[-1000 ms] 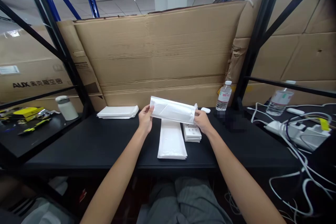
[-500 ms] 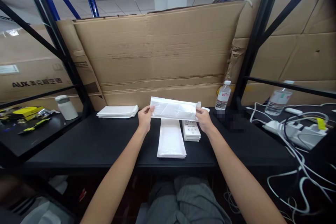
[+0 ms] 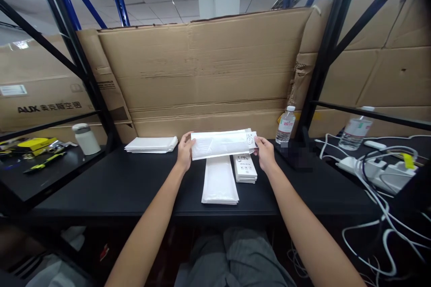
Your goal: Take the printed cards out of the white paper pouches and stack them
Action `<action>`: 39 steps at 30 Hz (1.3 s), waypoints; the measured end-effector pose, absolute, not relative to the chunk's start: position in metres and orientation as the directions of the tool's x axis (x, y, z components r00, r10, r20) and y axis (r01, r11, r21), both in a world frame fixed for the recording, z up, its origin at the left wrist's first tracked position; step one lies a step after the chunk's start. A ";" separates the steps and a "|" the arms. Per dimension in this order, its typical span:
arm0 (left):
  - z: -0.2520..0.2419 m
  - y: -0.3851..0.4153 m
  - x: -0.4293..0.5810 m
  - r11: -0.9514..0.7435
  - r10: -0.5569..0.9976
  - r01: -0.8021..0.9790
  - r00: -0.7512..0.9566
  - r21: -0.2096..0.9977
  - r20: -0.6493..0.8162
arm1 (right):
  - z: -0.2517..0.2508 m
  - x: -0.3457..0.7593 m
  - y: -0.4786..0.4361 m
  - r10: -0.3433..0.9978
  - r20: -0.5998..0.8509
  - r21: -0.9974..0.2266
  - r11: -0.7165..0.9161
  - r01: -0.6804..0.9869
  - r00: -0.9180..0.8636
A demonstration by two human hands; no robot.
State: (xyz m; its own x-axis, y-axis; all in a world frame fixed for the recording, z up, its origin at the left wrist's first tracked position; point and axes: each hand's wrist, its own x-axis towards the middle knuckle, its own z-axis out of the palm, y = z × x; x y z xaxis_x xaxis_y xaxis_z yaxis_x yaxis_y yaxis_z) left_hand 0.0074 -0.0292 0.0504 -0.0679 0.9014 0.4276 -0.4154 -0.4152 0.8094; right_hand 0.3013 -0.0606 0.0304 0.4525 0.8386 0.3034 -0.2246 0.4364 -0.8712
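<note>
A long white mailer envelope [image 3: 222, 145] is stretched level between both hands, raised above the black table. My left hand [image 3: 185, 152] pinches its left end with thumb and fingers. At the other end, my right hand [image 3: 266, 154] grips the corner, where a small patch with black print shows; I cannot tell whether it belongs to the envelope or to something in it. Beneath lies a short stack of similar white envelopes [image 3: 220, 184], its far part hidden by the held one. Just right of that stack sit white printed boxes [image 3: 245, 169], piled up and partly covered.
Another pile of white envelopes [image 3: 151, 145] lies at the back left of the table [image 3: 134, 184]. A water bottle [image 3: 285, 126] stands at the back right near a black post. Cardboard [image 3: 208, 67] walls the back. White cables and a power strip [image 3: 377, 168] crowd the far right.
The held envelope has turned to show its other edge and sunk slightly. A printed patch now appears at its right end, and my right fingers have shifted their hold there.
</note>
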 end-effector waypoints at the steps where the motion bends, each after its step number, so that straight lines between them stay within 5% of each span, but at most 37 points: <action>1: 0.051 -0.032 0.008 -0.407 0.901 -0.381 -0.020 0.830 0.433 | 0.030 0.301 -0.061 0.843 0.294 -0.871 0.430 -0.236 0.450; 7: 0.052 -0.038 0.008 -0.424 0.879 -0.228 0.131 0.877 0.459 | 0.028 0.302 -0.059 0.845 0.275 -0.879 0.414 -0.235 0.459; 16: 0.050 -0.027 0.000 -0.432 0.902 -0.219 -0.091 0.875 0.423 | 0.025 0.308 -0.054 0.743 0.197 -0.874 0.428 -0.229 0.639; 27: 0.052 -0.028 -0.001 -0.421 0.907 -0.293 -0.132 0.858 0.400 | 0.029 0.301 -0.060 0.855 0.240 -0.846 0.417 -0.332 0.461; 33: 0.051 -0.024 -0.002 -0.432 0.900 -0.302 -0.206 0.850 0.384 | 0.024 0.310 -0.054 0.768 0.250 -0.815 0.496 -0.300 0.589; 39: 0.051 -0.018 -0.010 -0.459 0.866 -0.382 -0.394 0.802 0.307 | 0.021 0.323 -0.051 0.664 0.089 -0.755 0.531 -0.384 0.742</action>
